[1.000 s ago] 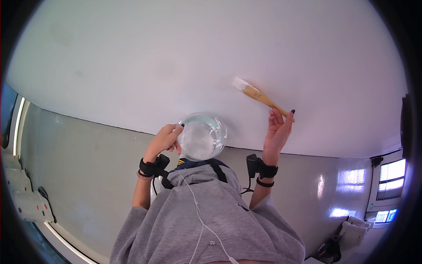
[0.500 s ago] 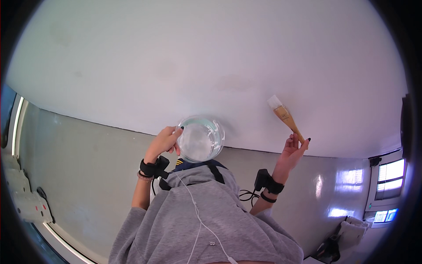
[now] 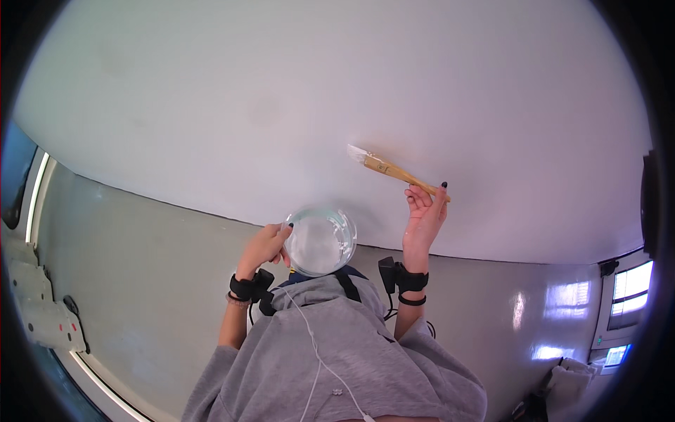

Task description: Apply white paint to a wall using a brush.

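Observation:
My left hand (image 3: 266, 247) is closed on the left rim of a round, clear bowl (image 3: 320, 243), with the thumb over the edge. A clear liquid seems to lie in the bowl, held close in front of my body. In my right hand (image 3: 425, 218) is a flat, wide paintbrush (image 3: 387, 169), pinched near the end of its wooden handle. Its pale bristles point left, toward the large white wall-like surface (image 3: 267, 77). Whether the bristles touch that surface I cannot tell.
Faint darker patches (image 3: 264, 105) mark the white surface. A grey, glossy floor (image 3: 148, 260) runs along its lower edge. Black devices with cables are strapped to both wrists. A white earphone cord (image 3: 314, 344) hangs over my grey top. Windows (image 3: 629, 292) stand at the right.
My right hand has moved left and a little up. The paintbrush has swung from pointing up-left to lying nearly level. The bowl and left hand have dropped slightly in the picture.

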{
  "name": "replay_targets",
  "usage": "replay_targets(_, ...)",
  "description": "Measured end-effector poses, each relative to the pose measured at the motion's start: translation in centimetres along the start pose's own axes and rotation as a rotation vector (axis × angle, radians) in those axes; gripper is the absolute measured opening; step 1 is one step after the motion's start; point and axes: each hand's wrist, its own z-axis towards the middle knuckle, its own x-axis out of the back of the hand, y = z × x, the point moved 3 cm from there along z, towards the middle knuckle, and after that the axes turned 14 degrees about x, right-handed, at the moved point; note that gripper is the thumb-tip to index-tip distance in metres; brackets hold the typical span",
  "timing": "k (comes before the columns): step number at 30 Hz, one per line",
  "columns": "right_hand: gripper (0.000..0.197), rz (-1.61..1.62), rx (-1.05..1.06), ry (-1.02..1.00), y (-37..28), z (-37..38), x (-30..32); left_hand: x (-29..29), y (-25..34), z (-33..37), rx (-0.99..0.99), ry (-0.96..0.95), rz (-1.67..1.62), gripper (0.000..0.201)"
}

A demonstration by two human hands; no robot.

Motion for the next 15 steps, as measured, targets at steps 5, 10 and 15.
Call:
replay_targets(5, 0.036, 0.006, 0.015, 0.031, 1.7, 1.9, 2.5, -1.1, -2.5, 1.9, 0.047, 0.037, -0.045, 0.036)
replay_targets(10, 0.036, 0.006, 0.043, 0.117, 1.4, 4.0, 5.8, -1.9, -2.9, 3.3, 0.04, 0.04, -0.058, 0.037)
replay_targets(15, 0.034, 0.017, 0.11, 0.226, -1.5, 5.0, 10.2, -1.9, -3.1, 3.2, 0.057, 0.04, -0.032, 0.036)
